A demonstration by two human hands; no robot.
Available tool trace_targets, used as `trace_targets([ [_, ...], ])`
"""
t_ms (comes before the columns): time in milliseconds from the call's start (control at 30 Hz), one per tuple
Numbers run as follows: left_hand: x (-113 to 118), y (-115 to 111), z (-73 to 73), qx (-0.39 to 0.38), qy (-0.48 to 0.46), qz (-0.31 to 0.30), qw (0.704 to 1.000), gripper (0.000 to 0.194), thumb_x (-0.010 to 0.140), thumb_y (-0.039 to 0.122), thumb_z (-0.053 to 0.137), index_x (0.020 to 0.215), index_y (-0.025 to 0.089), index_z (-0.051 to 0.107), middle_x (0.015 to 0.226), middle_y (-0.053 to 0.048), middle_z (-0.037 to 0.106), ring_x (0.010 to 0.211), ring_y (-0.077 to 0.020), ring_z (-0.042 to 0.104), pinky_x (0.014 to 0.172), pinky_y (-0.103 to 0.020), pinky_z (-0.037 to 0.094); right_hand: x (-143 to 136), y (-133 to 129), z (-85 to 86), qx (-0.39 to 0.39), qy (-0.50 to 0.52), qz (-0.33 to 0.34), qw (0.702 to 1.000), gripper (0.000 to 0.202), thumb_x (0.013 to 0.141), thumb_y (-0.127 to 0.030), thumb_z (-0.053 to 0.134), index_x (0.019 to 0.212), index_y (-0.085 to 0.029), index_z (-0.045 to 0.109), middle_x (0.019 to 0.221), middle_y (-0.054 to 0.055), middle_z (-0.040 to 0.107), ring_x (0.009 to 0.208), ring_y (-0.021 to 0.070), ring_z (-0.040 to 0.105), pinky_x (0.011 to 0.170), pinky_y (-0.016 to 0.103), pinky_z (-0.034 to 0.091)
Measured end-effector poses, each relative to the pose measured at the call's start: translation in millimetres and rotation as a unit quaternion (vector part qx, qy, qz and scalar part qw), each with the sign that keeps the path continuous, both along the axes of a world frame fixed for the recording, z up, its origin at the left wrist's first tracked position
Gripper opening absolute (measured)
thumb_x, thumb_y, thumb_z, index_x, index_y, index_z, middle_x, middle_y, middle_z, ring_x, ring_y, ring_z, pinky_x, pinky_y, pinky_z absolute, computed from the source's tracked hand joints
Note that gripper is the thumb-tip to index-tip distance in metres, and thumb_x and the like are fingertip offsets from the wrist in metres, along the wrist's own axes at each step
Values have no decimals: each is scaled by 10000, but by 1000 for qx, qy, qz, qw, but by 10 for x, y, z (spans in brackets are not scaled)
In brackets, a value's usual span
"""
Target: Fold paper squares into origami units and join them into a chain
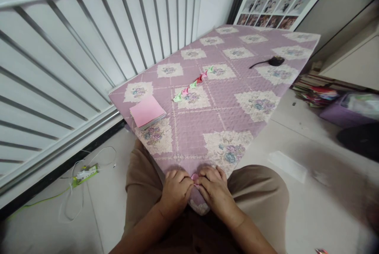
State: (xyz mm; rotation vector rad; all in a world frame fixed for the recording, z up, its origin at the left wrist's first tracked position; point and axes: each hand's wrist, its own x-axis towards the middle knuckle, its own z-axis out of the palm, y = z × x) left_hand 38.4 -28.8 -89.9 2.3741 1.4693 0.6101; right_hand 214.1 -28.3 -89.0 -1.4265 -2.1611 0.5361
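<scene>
A small piece of pink paper [194, 178] is pinched between my two hands at the near corner of the table. My left hand [177, 186] grips it from the left with curled fingers, and my right hand [213, 187] from the right, thumbs close together. Much of the paper is hidden by the fingers. Farther up the cloth lies a slanting row of small folded paper pieces [193, 84] in green, pink and red. To the left rests a stack of square paper [147, 112] with a pink sheet on top.
The flowered purple tablecloth [189, 118] covers the table. A black object with a cord [276, 61] lies at its far right. White slatted railing [89, 37] borders the left side. On the floor, a power strip [85, 174] sits lower left and a purple container [345, 112] right.
</scene>
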Motion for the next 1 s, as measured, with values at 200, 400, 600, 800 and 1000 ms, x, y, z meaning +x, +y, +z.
trace_targets([
  [200, 33, -18, 74, -56, -2, 35, 998, 135, 869, 216, 543, 788, 219, 651, 840, -17, 608, 832, -182, 497, 766, -343, 327, 32, 12, -3, 6, 15, 5, 1000, 32, 865, -241, 587, 857, -253, 615, 920, 6, 619, 990, 202, 546, 1025, 469, 215],
  [400, 38, -23, 125, -92, -7, 54, 994, 128, 870, 220, 550, 799, 230, 656, 852, -11, 616, 847, -181, 502, 802, -355, 313, 140, 62, -23, 62, 36, 21, 997, 106, 883, -256, 554, 800, -217, 607, 871, 40, 598, 931, 210, 535, 835, 351, 391],
  [600, 57, 10, 178, -119, 2, 73, 990, 120, 864, 240, 570, 780, 230, 655, 842, -7, 616, 843, -177, 510, 801, -352, 301, 120, 76, -13, 56, 23, 5, 998, 176, 908, -300, 519, 793, -207, 614, 863, 46, 587, 919, 209, 527, 835, 349, 390],
  [800, 72, 70, 256, -147, 45, 83, 985, 168, 869, 287, 562, 736, 210, 629, 828, -13, 600, 839, -181, 512, 783, -348, 297, 105, 58, -19, 37, -7, -35, 999, 230, 905, -360, 520, 758, -209, 612, 874, 45, 583, 921, 216, 514, 827, 354, 366],
  [1000, 97, 143, 326, -172, 84, 78, 978, 191, 876, 292, 535, 726, 204, 616, 833, -15, 603, 833, -192, 514, 764, -354, 293, 72, 54, 8, 20, -15, -74, 997, 245, 907, -356, 523, 731, -215, 619, 875, 37, 585, 915, 209, 505, 839, 359, 332],
])
